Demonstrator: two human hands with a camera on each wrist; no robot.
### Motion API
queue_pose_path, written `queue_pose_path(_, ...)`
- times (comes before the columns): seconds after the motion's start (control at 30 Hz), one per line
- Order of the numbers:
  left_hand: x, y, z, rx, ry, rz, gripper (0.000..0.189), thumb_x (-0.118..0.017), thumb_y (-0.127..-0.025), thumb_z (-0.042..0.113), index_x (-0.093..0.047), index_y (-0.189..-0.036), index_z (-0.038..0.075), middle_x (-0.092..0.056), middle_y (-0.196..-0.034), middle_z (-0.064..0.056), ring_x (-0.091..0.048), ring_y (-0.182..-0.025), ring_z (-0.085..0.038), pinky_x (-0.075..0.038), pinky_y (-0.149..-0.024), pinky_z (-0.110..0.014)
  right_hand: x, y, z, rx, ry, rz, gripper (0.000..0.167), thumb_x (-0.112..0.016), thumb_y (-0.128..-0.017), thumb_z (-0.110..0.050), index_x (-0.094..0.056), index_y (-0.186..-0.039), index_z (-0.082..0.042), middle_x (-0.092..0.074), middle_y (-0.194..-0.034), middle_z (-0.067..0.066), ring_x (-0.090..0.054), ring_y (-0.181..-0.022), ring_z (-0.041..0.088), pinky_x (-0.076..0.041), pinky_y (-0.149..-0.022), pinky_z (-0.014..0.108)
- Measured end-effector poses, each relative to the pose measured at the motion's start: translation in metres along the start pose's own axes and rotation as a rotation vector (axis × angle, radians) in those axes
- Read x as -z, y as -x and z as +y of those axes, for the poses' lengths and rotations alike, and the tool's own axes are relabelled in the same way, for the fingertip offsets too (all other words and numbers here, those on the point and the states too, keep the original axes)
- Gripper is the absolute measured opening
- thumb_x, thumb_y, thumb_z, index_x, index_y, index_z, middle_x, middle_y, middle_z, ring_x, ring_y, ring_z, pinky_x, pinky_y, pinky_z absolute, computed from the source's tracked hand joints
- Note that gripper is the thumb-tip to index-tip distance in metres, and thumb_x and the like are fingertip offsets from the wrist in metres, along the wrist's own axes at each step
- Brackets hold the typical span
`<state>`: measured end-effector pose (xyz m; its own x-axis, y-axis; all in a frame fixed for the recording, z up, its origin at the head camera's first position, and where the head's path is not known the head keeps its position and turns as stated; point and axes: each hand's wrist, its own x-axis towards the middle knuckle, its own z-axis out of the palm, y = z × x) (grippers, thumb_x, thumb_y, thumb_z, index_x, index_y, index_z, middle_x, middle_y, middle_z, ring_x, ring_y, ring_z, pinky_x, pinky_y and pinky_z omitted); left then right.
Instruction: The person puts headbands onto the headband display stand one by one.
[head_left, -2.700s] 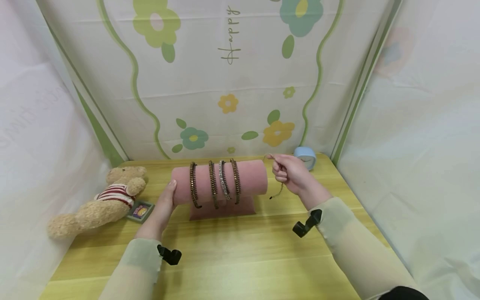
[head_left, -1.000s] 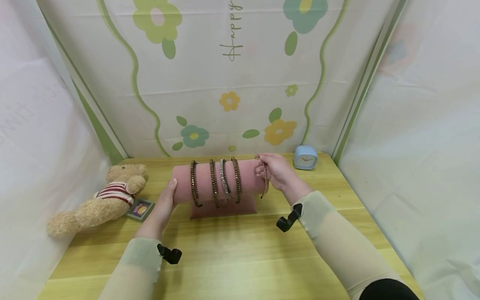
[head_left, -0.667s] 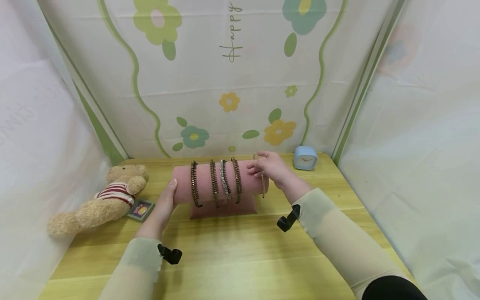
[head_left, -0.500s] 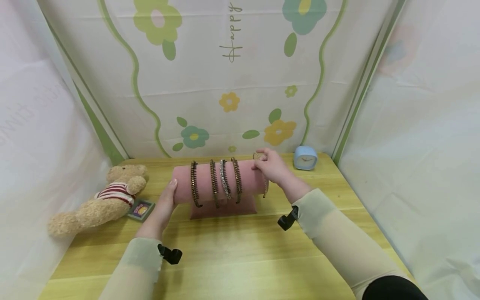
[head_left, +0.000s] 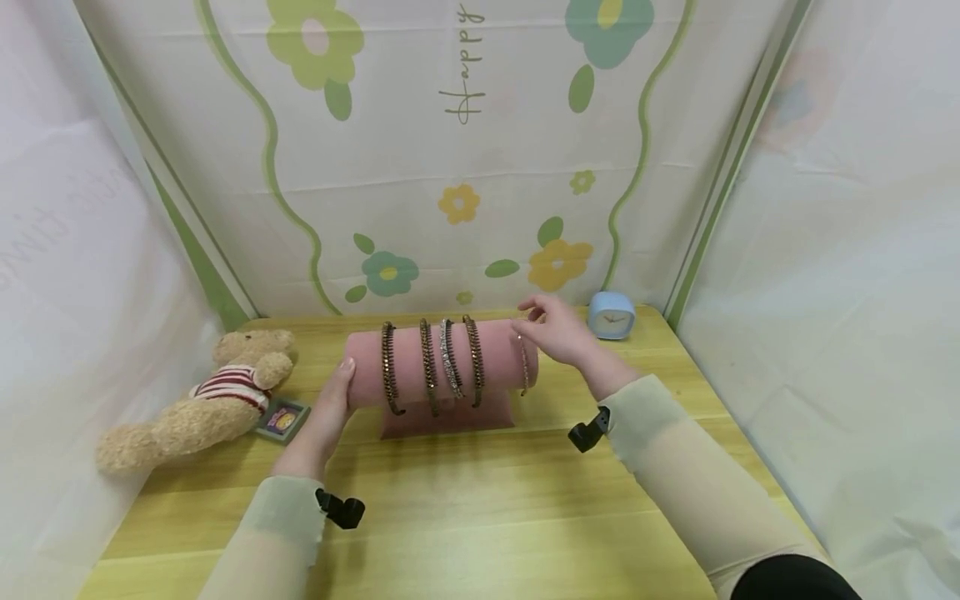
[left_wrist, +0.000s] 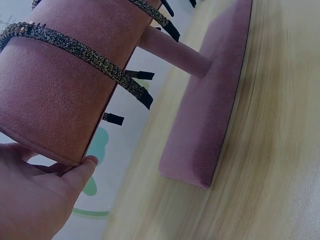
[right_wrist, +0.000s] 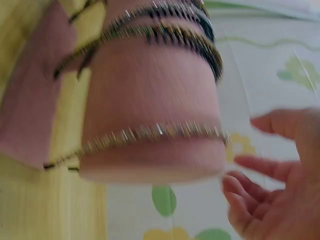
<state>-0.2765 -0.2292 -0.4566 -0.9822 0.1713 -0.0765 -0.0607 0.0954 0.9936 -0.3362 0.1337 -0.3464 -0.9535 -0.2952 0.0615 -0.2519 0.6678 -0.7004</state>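
Observation:
A pink velvet headband stand (head_left: pixel 498 358), a roll on a post and flat base (left_wrist: pixel 195 135), stands on the wooden table. My left hand (head_left: pixel 318 425) holds the roll's left end, thumb in front; in the left wrist view its fingers lie at the end's rim. Several headbands hug the roll: dark bronze ones, such as the leftmost headband (head_left: pixel 387 367), and a silver headband (head_left: pixel 448 362). Near the right end sits a thin beaded headband (right_wrist: pixel 160 132), its tips hanging below the roll. Close behind it is my right hand (head_left: pixel 558 333), fingers apart and holding nothing.
A teddy bear (head_left: pixel 228 392) in a striped top lies at the left, beside a small grey-framed picture (head_left: pixel 282 421). At the back right stands a blue clock (head_left: pixel 611 317). Printed white curtains (head_left: pixel 480 158) enclose the table (head_left: pixel 450 517) at the back and sides.
My right hand has brought the thin headband leftward onto the roll's right end, let go of it and drawn back slightly. My left hand has kept its hold on the roll.

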Motion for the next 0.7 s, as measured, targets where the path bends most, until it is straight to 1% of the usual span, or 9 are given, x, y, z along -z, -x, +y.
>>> queue_pose_path(0.07, 0.0, 0.0, -0.001, -0.005, -0.001, -0.001, 0.081, -0.021, -0.1, 0.067, -0.002, -0.16, 0.016, -0.005, -0.164, -0.005, -0.008, -0.148, -0.024, -0.013, -0.119, -0.048, 0.007, 0.0, 0.006, 0.053, 0.033, -0.057, 0.061, -0.074, -0.09, -0.032, -0.051, -0.141, -0.008, -0.05, -0.136, 0.015, -0.047, -0.124, 0.033, -0.044, -0.099, 0.05)
queue_pose_path(0.13, 0.0, 0.0, -0.001, -0.009, -0.002, -0.002, 0.081, -0.021, -0.1, 0.067, -0.002, -0.16, 0.016, -0.005, -0.164, -0.005, -0.008, -0.148, -0.025, -0.013, -0.118, -0.048, 0.011, 0.0, 0.013, 0.106, 0.076, -0.14, 0.08, -0.08, -0.084, -0.035, -0.041, -0.15, -0.012, -0.038, -0.151, 0.013, -0.035, -0.137, 0.034, -0.033, -0.109, 0.053)
queue_pose_path(0.2, 0.0, 0.0, -0.001, -0.006, -0.008, -0.004, 0.081, -0.02, -0.1, 0.067, -0.001, -0.16, 0.016, -0.003, -0.164, -0.005, -0.007, -0.148, -0.025, -0.013, -0.119, -0.049, 0.014, 0.0, 0.02, 0.152, 0.13, -0.217, 0.099, -0.086, -0.077, -0.037, -0.03, -0.156, -0.015, -0.027, -0.159, 0.011, -0.023, -0.144, 0.033, -0.023, -0.115, 0.053)
queue_pose_path(0.27, 0.0, 0.0, -0.001, 0.001, -0.01, -0.003, 0.082, -0.021, -0.099, 0.068, -0.001, -0.16, 0.016, -0.003, -0.164, -0.005, -0.007, -0.148, -0.025, -0.013, -0.119, -0.049, 0.014, 0.0, 0.026, 0.168, 0.156, -0.273, 0.111, -0.089, -0.072, -0.038, -0.022, -0.158, -0.017, -0.022, -0.161, 0.01, -0.019, -0.146, 0.031, -0.02, -0.116, 0.052)
queue_pose_path(0.33, 0.0, 0.0, -0.001, 0.01, -0.013, -0.003, 0.083, -0.021, -0.099, 0.069, -0.001, -0.16, 0.017, -0.003, -0.164, -0.005, -0.006, -0.148, -0.025, -0.013, -0.119, -0.049, 0.013, 0.0, 0.032, 0.177, 0.159, -0.306, 0.116, -0.091, -0.07, -0.037, -0.02, -0.159, -0.017, -0.022, -0.161, 0.009, -0.019, -0.146, 0.031, -0.021, -0.116, 0.052)
queue_pose_path(0.4, 0.0, 0.0, 0.0, 0.014, -0.014, -0.002, 0.084, -0.021, -0.099, 0.07, -0.001, -0.16, 0.017, -0.002, -0.164, -0.004, -0.006, -0.148, -0.025, -0.013, -0.119, -0.048, 0.012, -0.001, 0.037, 0.188, 0.152, -0.321, 0.118, -0.092, -0.069, -0.036, -0.019, -0.159, -0.017, -0.023, -0.161, 0.008, -0.02, -0.146, 0.03, -0.022, -0.115, 0.052)
queue_pose_path(0.53, 0.0, 0.001, 0.001, 0.024, -0.012, 0.001, 0.083, -0.021, -0.099, 0.069, -0.001, -0.16, 0.017, -0.002, -0.164, -0.004, -0.006, -0.149, -0.024, -0.012, -0.119, -0.048, 0.011, -0.003, 0.042, 0.211, 0.14, -0.335, 0.117, -0.092, -0.069, -0.034, -0.019, -0.159, -0.02, -0.023, -0.161, 0.005, -0.02, -0.146, 0.028, -0.023, -0.115, 0.05)
queue_pose_path(0.7, 0.0, 0.001, 0.001, 0.017, -0.003, -0.004, 0.081, -0.021, -0.1, 0.067, -0.001, -0.16, 0.017, -0.002, -0.164, -0.004, -0.006, -0.149, -0.024, -0.012, -0.119, -0.048, 0.01, -0.003, 0.044, 0.23, 0.124, -0.348, 0.113, -0.091, -0.071, -0.032, -0.021, -0.159, -0.023, -0.023, -0.161, 0.0, -0.019, -0.146, 0.024, -0.024, -0.115, 0.048)
